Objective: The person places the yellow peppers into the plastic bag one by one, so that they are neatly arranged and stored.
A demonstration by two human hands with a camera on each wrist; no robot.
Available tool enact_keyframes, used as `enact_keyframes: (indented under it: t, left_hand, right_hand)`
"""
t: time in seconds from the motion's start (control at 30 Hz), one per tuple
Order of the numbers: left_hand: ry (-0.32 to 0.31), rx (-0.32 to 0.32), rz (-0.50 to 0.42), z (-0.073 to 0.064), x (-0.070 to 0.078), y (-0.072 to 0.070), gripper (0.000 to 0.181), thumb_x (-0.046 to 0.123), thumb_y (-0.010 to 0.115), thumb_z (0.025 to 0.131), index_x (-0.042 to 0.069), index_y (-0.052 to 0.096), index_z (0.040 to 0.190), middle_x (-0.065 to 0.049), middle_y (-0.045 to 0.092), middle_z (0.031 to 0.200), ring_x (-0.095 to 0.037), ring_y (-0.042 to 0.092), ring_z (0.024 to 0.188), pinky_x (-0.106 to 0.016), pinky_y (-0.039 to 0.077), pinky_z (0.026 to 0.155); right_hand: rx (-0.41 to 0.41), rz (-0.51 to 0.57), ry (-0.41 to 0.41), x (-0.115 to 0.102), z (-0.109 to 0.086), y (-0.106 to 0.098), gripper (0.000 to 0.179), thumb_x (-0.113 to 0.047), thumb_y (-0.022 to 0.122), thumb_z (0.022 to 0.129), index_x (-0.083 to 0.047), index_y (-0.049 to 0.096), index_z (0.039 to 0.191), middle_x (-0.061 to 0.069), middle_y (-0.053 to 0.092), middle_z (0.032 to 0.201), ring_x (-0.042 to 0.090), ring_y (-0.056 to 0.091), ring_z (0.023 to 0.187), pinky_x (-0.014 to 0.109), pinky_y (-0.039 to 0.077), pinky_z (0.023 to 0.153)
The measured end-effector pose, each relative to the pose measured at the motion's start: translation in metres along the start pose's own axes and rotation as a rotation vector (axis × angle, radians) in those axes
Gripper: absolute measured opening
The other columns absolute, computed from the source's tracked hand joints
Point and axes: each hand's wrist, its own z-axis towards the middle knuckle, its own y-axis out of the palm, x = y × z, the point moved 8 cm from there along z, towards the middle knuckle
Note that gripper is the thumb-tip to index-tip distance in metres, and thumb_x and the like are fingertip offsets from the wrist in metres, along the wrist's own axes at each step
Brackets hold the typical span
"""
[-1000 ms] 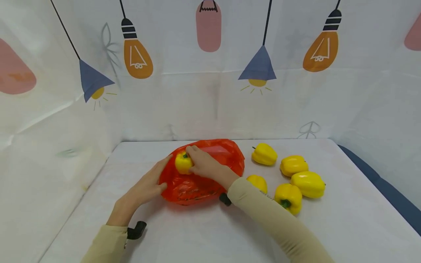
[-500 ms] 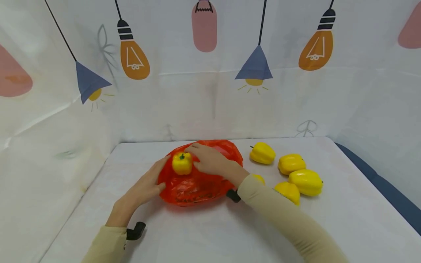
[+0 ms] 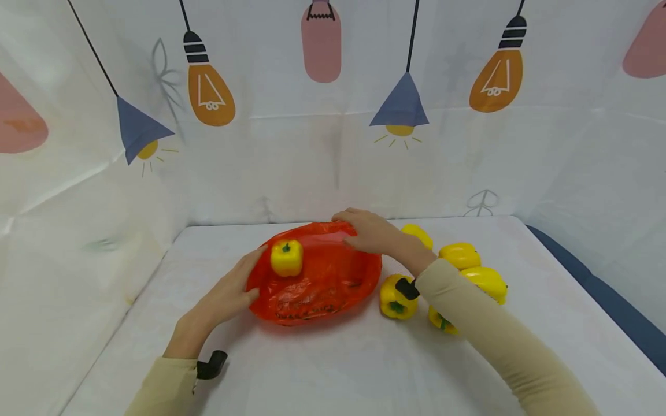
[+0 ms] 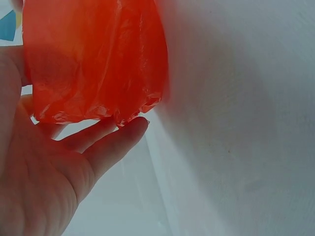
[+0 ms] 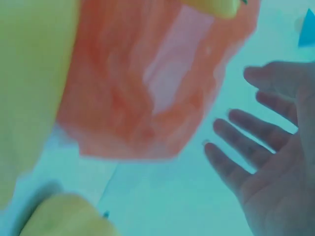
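Bare white table (image 3: pixel 312 370) lies open in front of the crumpled red plastic bag (image 3: pixel 317 283), while 5 glossy yellow bell peppers (image 3: pixel 470 271) crowd its right side and the lamp-printed white backdrop (image 3: pixel 333 167) walls the rear and left.

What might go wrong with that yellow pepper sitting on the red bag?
The yellow pepper sits loose on the red bag, with neither hand gripping it, so it may roll off if the bag shifts. The left hand only rests flat against the bag's edge, so the thin plastic might slip. The right hand hovers near the other peppers, and its sleeve could bump them.
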Motion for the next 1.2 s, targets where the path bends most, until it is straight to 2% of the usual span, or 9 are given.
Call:
enact_keyframes:
  t: [0.17,0.33,0.53,0.77,0.9,1.07,1.2]
  left_hand:
    - [-0.022,-0.006,-0.007,0.000,-0.001,0.000,0.087,0.006,0.057,0.091,0.029,0.010,0.160,-0.009,0.022,0.165,-0.037,0.030,0.147,-0.065,0.038,0.110]
    - [-0.018,-0.003,-0.013,0.000,-0.001,0.000,0.086,0.005,0.056,0.091,0.028,0.011,0.161,-0.009,0.022,0.165,-0.037,0.029,0.148,-0.065,0.037,0.111]
    - [-0.006,0.001,-0.009,0.000,-0.001,-0.001,0.085,0.005,0.056,0.090,0.026,0.012,0.161,-0.010,0.024,0.164,-0.037,0.029,0.148,-0.064,0.036,0.112]
    - [-0.029,-0.016,-0.008,0.001,-0.002,0.002,0.083,0.006,0.056,0.091,0.025,0.014,0.161,-0.010,0.024,0.164,-0.037,0.029,0.148,-0.064,0.036,0.113]
    - [-0.036,-0.022,0.003,0.002,-0.002,0.002,0.083,0.007,0.056,0.091,0.025,0.014,0.161,-0.010,0.023,0.165,-0.038,0.028,0.149,-0.063,0.033,0.115]
    - [-0.036,-0.021,0.013,0.003,-0.004,0.000,0.082,0.008,0.056,0.092,0.024,0.014,0.161,-0.011,0.023,0.165,-0.038,0.027,0.149,-0.063,0.030,0.116]
    - [-0.037,-0.019,0.018,0.004,-0.006,-0.001,0.083,0.009,0.056,0.092,0.026,0.013,0.161,-0.011,0.023,0.165,-0.038,0.027,0.150,-0.064,0.031,0.116]
  right_hand:
    - [-0.014,0.021,0.097,0.033,-0.015,-0.015,0.052,-0.022,0.063,0.092,-0.017,0.051,0.142,0.006,0.056,0.140,0.029,0.054,0.126,0.049,0.049,0.106]
    - [-0.058,-0.065,0.187,0.067,-0.027,-0.022,0.058,-0.024,0.065,0.092,-0.014,0.047,0.146,0.014,0.048,0.149,0.035,0.045,0.136,0.057,0.039,0.113]
    - [-0.162,-0.111,0.337,0.103,-0.044,-0.014,0.064,-0.025,0.067,0.091,-0.015,0.043,0.149,0.020,0.038,0.156,0.040,0.037,0.140,0.061,0.034,0.116]
    - [-0.251,-0.048,0.465,0.130,-0.058,-0.002,0.069,-0.025,0.067,0.089,-0.011,0.040,0.151,0.020,0.036,0.155,0.038,0.042,0.132,0.063,0.036,0.113]
    - [-0.237,-0.025,0.472,0.137,-0.060,0.001,0.066,-0.023,0.067,0.088,-0.008,0.043,0.148,0.020,0.044,0.149,0.036,0.044,0.126,0.061,0.036,0.114]
    - [-0.214,-0.040,0.413,0.133,-0.056,-0.003,0.064,-0.017,0.070,0.084,-0.007,0.048,0.143,0.021,0.047,0.145,0.036,0.046,0.121,0.058,0.039,0.112]
    - [-0.176,-0.053,0.364,0.124,-0.051,-0.011,0.069,-0.012,0.069,0.080,-0.008,0.046,0.145,0.023,0.046,0.141,0.035,0.049,0.113,0.055,0.047,0.104]
